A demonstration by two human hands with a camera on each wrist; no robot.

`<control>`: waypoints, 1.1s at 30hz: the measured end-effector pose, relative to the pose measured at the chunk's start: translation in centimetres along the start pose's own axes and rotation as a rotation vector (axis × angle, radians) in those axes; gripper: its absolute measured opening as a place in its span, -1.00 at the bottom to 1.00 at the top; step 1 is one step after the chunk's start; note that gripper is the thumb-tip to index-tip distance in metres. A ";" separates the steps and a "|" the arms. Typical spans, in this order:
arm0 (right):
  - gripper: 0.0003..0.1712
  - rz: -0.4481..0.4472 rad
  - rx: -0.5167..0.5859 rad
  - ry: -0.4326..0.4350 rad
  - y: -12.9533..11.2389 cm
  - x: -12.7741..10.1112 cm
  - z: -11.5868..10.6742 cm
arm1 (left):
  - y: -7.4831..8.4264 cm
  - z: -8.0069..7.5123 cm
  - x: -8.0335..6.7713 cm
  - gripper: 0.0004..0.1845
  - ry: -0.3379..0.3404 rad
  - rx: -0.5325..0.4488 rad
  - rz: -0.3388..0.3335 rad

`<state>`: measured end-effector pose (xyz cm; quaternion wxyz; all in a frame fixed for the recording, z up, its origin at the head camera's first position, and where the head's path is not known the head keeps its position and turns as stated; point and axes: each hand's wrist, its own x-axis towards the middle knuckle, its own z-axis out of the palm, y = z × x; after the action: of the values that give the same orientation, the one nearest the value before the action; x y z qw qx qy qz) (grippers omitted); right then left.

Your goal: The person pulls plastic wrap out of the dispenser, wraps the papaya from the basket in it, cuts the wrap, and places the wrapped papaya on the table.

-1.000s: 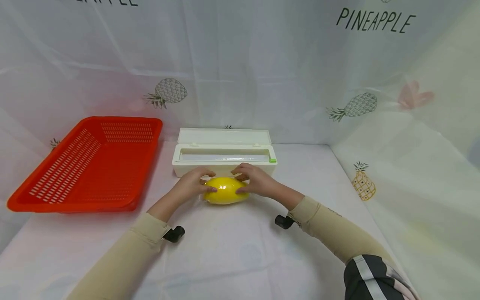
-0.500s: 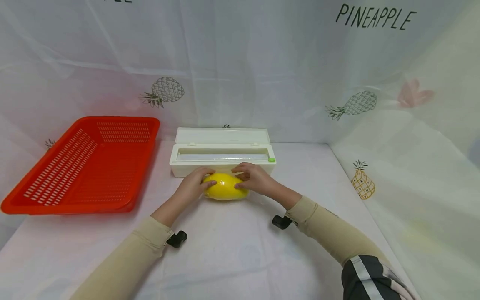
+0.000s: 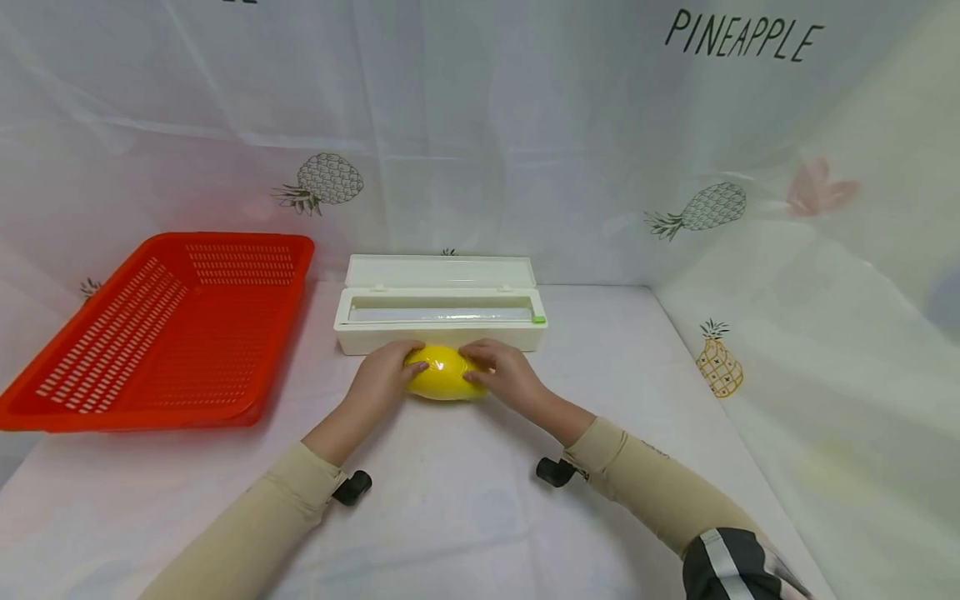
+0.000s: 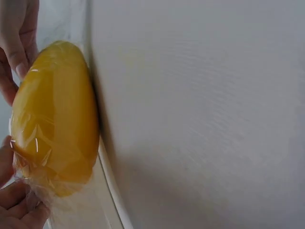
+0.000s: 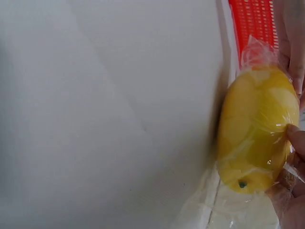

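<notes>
Gripping yellow lemon-shaped fruit (image 3: 444, 375) with curled fingers of left hand (image 3: 381, 372) and right hand (image 3: 508, 375), on near side of open cling-film dispenser (image 3: 441, 333). Already wrapped in clear film (image 5: 256, 51); apparently unfinished at loose ends.

Both hands (image 3: 379, 372) (image 3: 507, 377) close together, curled; forearms (image 3: 258, 512) (image 3: 660, 483) slanted inward

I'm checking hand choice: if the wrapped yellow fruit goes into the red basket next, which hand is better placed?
Probably the left hand: it holds the yellow fruit at the end nearer the red basket. The right hand holds the other end, farther from the basket.
</notes>
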<state>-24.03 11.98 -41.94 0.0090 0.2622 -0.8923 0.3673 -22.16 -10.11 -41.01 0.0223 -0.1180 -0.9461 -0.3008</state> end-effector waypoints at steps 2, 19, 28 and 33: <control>-0.56 -0.015 -0.008 0.017 -0.1 -0.1 0.2 | -0.2 -0.1 -0.1 -0.46 0.015 -0.025 -0.009; -0.28 -0.250 -0.319 -0.042 -1.0 0.6 -0.4 | -1.2 -1.6 0.5 -0.50 -0.185 0.071 0.198; -0.09 -0.128 -0.284 -0.313 -1.1 1.6 0.3 | -1.1 -1.5 -0.4 -0.51 -0.172 0.044 0.222; -0.13 -0.171 -0.258 -0.294 -0.8 1.6 0.4 | -1.3 -1.0 -0.7 -0.44 -0.147 0.082 0.146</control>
<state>-24.92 10.50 -41.34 -0.0566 0.3844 -0.8982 0.2057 -21.81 -11.85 -41.00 -0.0203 -0.2075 -0.9455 -0.2502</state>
